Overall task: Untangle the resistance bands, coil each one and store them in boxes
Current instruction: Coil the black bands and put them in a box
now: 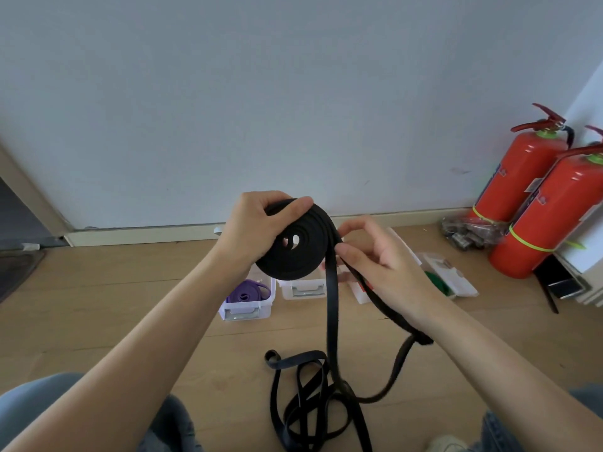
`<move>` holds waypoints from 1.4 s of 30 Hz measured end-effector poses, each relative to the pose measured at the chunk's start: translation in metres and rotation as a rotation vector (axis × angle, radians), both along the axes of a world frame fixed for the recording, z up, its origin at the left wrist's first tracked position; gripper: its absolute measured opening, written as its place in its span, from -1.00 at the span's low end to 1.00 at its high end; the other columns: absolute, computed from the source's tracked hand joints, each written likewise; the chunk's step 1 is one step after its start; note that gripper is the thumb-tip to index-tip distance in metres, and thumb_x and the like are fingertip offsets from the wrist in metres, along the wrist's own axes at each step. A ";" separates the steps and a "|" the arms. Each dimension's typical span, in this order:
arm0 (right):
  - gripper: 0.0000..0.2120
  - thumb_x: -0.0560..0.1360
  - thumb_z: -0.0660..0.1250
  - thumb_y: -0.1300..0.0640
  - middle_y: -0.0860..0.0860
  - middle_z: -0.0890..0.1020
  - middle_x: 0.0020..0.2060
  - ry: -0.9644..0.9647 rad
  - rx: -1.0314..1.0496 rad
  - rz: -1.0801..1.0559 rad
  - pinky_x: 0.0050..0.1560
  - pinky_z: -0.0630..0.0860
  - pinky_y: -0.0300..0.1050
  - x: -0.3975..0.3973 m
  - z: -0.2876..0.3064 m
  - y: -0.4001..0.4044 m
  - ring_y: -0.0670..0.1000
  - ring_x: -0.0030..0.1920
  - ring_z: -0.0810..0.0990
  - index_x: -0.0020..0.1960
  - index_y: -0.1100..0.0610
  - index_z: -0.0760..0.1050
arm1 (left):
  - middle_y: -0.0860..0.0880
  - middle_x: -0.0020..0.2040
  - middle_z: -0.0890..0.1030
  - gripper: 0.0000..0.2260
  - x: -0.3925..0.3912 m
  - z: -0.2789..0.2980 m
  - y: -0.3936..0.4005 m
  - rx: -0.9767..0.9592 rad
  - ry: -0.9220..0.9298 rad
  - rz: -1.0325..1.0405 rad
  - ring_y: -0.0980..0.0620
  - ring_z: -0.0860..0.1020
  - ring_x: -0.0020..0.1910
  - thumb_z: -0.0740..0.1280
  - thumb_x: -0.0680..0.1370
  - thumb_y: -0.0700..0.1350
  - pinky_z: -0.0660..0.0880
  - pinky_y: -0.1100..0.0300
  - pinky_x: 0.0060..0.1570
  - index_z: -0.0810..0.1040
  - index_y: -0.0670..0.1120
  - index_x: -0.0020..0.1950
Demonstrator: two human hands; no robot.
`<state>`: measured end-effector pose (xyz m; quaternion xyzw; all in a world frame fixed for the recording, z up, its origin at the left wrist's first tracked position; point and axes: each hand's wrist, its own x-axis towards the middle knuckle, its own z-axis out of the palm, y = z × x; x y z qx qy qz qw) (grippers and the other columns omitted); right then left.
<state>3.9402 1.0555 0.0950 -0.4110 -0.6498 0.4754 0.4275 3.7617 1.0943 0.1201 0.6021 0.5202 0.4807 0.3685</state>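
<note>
L hand (253,230) fingers clamped on flat black rubber band coil (295,244), held up mid-air | R hand (378,259) fingers pinch band's loose strand beside coil | rest of black band tangled on wood floor (98,288) | purple coiled band (244,294) in clear plastic box (248,311), floor behind

Bright, soft, even daylight with faint shadows only. Sharp in the centre. Bent and stretched towards the edges by wide-angle distortion; no glare.
</note>
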 end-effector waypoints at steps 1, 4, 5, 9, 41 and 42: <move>-0.86 0.54 0.24 0.20 0.14 0.69 -0.12 0.055 -0.017 -0.002 -0.02 0.61 -0.02 -0.003 -0.001 -0.001 0.08 -0.08 0.68 0.09 0.16 0.38 | 0.08 -0.45 0.54 -0.77 0.002 -0.002 0.000 0.009 -0.013 0.030 0.14 0.46 -0.42 0.38 0.48 -0.01 0.39 0.31 -0.36 0.60 -0.07 -0.34; -0.77 0.49 0.32 0.22 0.15 0.69 -0.11 0.142 -0.035 -0.035 -0.08 0.61 -0.13 -0.008 -0.004 -0.002 0.09 -0.14 0.69 0.11 0.17 0.36 | 0.00 -0.39 0.54 -0.74 0.009 -0.009 -0.005 0.000 -0.094 0.108 0.07 0.47 -0.36 0.34 0.51 0.01 0.41 0.17 -0.27 0.58 -0.13 -0.27; -0.77 0.48 0.33 0.24 0.12 0.69 -0.13 0.128 -0.022 -0.059 -0.16 0.59 -0.22 -0.008 -0.004 -0.002 0.05 -0.17 0.69 0.10 0.16 0.38 | 0.02 -0.37 0.55 -0.76 0.012 -0.010 -0.006 -0.006 -0.092 0.101 0.08 0.48 -0.34 0.31 0.53 0.01 0.43 0.15 -0.24 0.58 -0.10 -0.25; -0.80 0.50 0.33 0.27 0.03 0.69 -0.14 -0.077 0.081 -0.067 -0.15 0.58 -0.27 0.001 0.000 0.003 -0.08 -0.15 0.68 0.09 0.09 0.45 | 0.14 -0.23 0.62 -0.90 0.008 -0.007 -0.007 0.015 0.169 -0.128 0.21 0.56 -0.19 0.29 0.54 -0.01 0.48 0.34 -0.11 0.56 0.13 -0.15; -0.73 0.51 0.32 0.23 -0.04 0.66 0.01 -0.187 0.138 -0.111 0.04 0.54 -0.22 0.001 0.004 0.010 -0.11 0.06 0.61 0.18 0.02 0.53 | 0.12 -0.16 0.65 -0.91 0.015 -0.018 -0.010 -0.054 0.127 -0.259 0.27 0.59 -0.18 0.36 0.51 -0.08 0.52 0.36 -0.11 0.59 0.10 -0.04; -0.73 0.49 0.35 0.20 -0.02 0.67 -0.01 -0.162 0.104 -0.118 -0.05 0.54 -0.26 0.002 0.004 0.010 -0.10 0.02 0.63 0.17 0.02 0.50 | 0.13 -0.15 0.65 -0.90 0.016 -0.017 -0.011 -0.055 0.095 -0.252 0.27 0.59 -0.18 0.36 0.51 -0.09 0.52 0.37 -0.11 0.60 0.09 -0.03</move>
